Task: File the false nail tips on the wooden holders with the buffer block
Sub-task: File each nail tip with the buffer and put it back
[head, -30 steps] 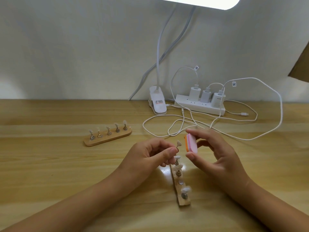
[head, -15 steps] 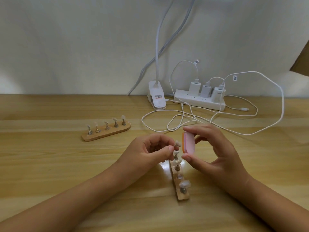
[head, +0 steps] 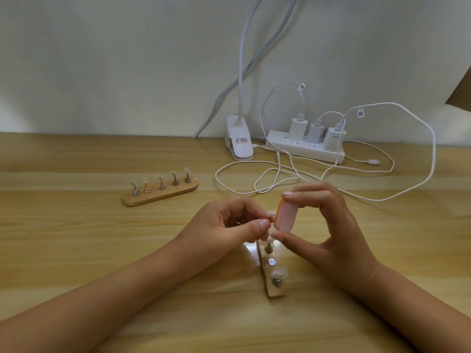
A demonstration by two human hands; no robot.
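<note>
My right hand (head: 323, 233) pinches a pink and orange buffer block (head: 286, 216) between thumb and fingertips, its orange side against a small nail tip on a metal peg (head: 270, 215). My left hand (head: 229, 229) pinches that peg between thumb and forefinger, lifted above the near wooden holder (head: 274, 289). This holder lies end-on under my hands, with a bare magnet disc (head: 272, 262) and a nail tip (head: 279, 273) on a peg near its front end. A second wooden holder (head: 160, 193) with several nail tips stands to the left.
A white power strip (head: 303, 149) with three chargers sits at the back against the wall. White cables (head: 270, 179) loop over the table behind my hands. A white lamp clip (head: 239, 142) stands left of the strip.
The buffer block has slid down and toward the nail tip, and my hands have drawn closer together. The view has tilted down a little.
</note>
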